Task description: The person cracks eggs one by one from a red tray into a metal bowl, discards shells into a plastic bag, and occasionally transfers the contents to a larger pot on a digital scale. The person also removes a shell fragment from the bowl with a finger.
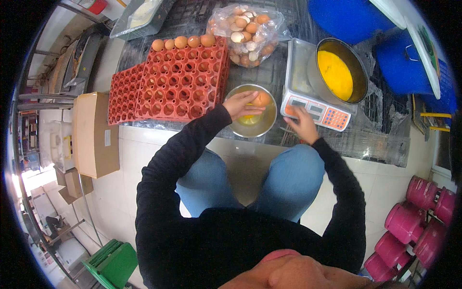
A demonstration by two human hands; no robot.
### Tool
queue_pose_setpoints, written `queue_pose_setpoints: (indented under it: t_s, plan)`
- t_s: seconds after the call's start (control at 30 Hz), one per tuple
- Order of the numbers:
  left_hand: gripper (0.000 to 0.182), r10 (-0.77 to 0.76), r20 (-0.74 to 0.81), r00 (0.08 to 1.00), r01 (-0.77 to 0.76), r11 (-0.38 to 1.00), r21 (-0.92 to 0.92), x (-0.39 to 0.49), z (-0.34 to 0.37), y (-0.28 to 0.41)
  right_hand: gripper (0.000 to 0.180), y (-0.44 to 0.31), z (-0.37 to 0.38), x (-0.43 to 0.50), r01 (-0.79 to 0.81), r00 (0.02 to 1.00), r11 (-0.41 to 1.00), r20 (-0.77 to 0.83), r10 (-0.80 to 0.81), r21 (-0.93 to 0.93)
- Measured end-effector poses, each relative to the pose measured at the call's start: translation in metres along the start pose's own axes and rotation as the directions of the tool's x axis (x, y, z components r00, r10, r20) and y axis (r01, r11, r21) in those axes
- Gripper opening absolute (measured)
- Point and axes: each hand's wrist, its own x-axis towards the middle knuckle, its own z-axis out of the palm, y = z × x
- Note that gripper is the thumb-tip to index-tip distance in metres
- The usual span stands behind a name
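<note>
My left hand [245, 107] holds a brown egg [263, 99] in its fingertips, over a round stainless steel bowl [270, 121]. Raw yolk and clear egg white [249, 120] lie in the bottom of the bowl, partly covered by the hand. To the bowl's right, my right hand [304, 125] is held in front of a digital scale's [295, 68] control panel. Its thumb and fingers are apart, and I see nothing between them. A deep metal pot [355, 85] of yellow beaten egg [335, 76] rests on the scale.
Stacked red plastic egg trays [180, 85] stand left, with several brown eggs [181, 42] along the far row. Behind the bowl sits a clear bag of eggshells [249, 34]. Blue tubs [350, 18] stand back right, a cardboard box [95, 135] left. Pink gas cylinders [405, 222] are at lower right.
</note>
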Motion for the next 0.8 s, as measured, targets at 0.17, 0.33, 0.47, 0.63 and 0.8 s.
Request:
queue_pose_setpoints:
  t_s: [0.17, 0.33, 0.47, 0.63, 0.8]
  plan:
    - [0.044, 0.037, -0.072, 0.997, -0.023, 0.982, 0.187, 0.010, -0.012, -0.019, 0.044, -0.059, 0.001, 0.069, -0.474, 0.872, 0.492, 0.467, 0.147, 0.730]
    - [0.047, 0.161, -0.163, 0.973, -0.086, 0.916, 0.392, 0.015, -0.022, -0.034, 0.038, -0.059, 0.017, 0.079, -0.483, 0.864, 0.453, 0.493, 0.104, 0.749]
    - [0.048, 0.266, -0.068, 0.962, -0.149, 0.714, 0.685, 0.014, -0.031, -0.032, 0.033, -0.053, 0.023, 0.076, -0.509, 0.857, 0.395, 0.494, 0.148, 0.765]
    - [0.047, 0.428, 0.029, 0.903, -0.246, 0.461, 0.853, 0.013, -0.031, -0.034, 0.030, -0.051, 0.028, 0.074, -0.510, 0.859, 0.383, 0.485, 0.168, 0.770]
    - [0.046, 0.537, 0.078, 0.840, -0.275, 0.298, 0.914, 0.019, -0.031, -0.042, 0.027, -0.061, 0.025, 0.074, -0.541, 0.835, 0.452, 0.519, 0.184, 0.710]
